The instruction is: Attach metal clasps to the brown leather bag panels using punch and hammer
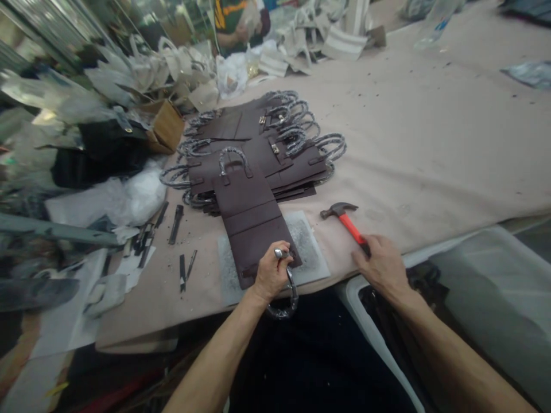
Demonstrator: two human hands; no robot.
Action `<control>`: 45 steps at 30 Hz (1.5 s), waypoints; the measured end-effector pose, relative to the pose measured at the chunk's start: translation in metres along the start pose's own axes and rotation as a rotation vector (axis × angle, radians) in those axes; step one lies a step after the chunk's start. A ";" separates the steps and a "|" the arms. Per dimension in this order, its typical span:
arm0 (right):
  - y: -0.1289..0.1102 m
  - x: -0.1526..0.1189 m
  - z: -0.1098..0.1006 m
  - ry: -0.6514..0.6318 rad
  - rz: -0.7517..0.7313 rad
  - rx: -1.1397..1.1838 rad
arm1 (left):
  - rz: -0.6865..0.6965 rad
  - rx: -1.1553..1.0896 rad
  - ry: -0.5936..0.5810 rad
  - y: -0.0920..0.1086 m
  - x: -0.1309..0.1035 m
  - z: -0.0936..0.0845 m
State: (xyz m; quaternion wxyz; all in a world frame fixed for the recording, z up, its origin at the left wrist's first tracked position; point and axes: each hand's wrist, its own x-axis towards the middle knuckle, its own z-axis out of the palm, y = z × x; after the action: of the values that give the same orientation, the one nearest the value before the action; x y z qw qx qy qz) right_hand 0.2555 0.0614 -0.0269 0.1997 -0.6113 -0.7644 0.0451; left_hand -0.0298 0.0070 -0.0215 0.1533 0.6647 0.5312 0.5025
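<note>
Near the table's front edge, my left hand [272, 272] is closed around a metal punch [282, 253], its shiny end pointing up. It stands over the near end of a dark brown leather bag panel [253, 221]. A wrapped bag handle [286, 312] loops down over the edge below this hand, and another wrapped handle [232, 158] arches at the panel's far end. Beneath the panel lies a grey-white work slab [312, 246]. To the right, my right hand [381, 267] grips the end of a claw hammer's [350, 226] red handle, its head beside the slab.
Behind the panel are stacked brown bag pieces [258, 135] with wrapped handles. Loose hand tools [175, 223] lie left of the slab. Plastic bags, a cardboard box [166, 126] and a black bag crowd the left. A white bin [365, 321] stands below right. Another person [241, 26] is across the table.
</note>
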 end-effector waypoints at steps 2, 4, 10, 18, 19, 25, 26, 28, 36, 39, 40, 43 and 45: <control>0.012 0.001 -0.004 -0.098 0.016 -0.106 | -0.005 -0.013 0.020 -0.001 -0.002 0.000; 0.014 0.002 -0.005 -0.147 0.029 -0.137 | -0.016 -0.018 0.029 -0.002 -0.004 0.000; 0.007 0.008 -0.002 -0.156 0.134 -0.112 | -0.007 0.005 0.014 -0.004 -0.007 -0.001; -0.018 0.000 -0.005 0.027 -0.108 0.018 | -0.005 0.152 0.060 0.001 -0.013 -0.004; -0.028 0.003 -0.004 0.020 -0.171 0.088 | -0.005 0.177 0.075 0.003 -0.015 -0.004; -0.101 0.054 0.010 -0.342 -0.346 0.329 | -0.048 0.270 0.154 0.013 -0.021 -0.002; -0.109 0.064 0.013 -0.393 -0.374 0.307 | -0.051 0.271 0.165 0.014 -0.022 -0.002; -0.119 0.077 0.020 -0.463 -0.434 0.282 | -0.051 0.261 0.186 0.015 -0.022 -0.001; -0.125 0.087 0.029 -0.574 -0.529 0.179 | -0.062 0.224 0.232 0.017 -0.021 0.002; -0.131 0.090 0.025 -0.601 -0.543 0.145 | -0.064 0.218 0.216 0.015 -0.022 0.002; -0.133 0.092 0.024 -0.610 -0.546 0.134 | -0.066 0.220 0.210 0.015 -0.022 0.001; -0.138 0.095 0.021 -0.626 -0.539 0.117 | -0.068 0.226 0.203 0.014 -0.021 0.001; -0.138 0.097 0.021 -0.622 -0.518 0.130 | -0.062 0.221 0.195 0.014 -0.020 0.000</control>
State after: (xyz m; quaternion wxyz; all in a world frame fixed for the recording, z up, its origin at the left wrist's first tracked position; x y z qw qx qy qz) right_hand 0.1050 0.1231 0.0208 0.0019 -0.3421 -0.9125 0.2242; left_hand -0.0209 -0.0155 -0.0216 0.0422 0.6087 0.6161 0.4981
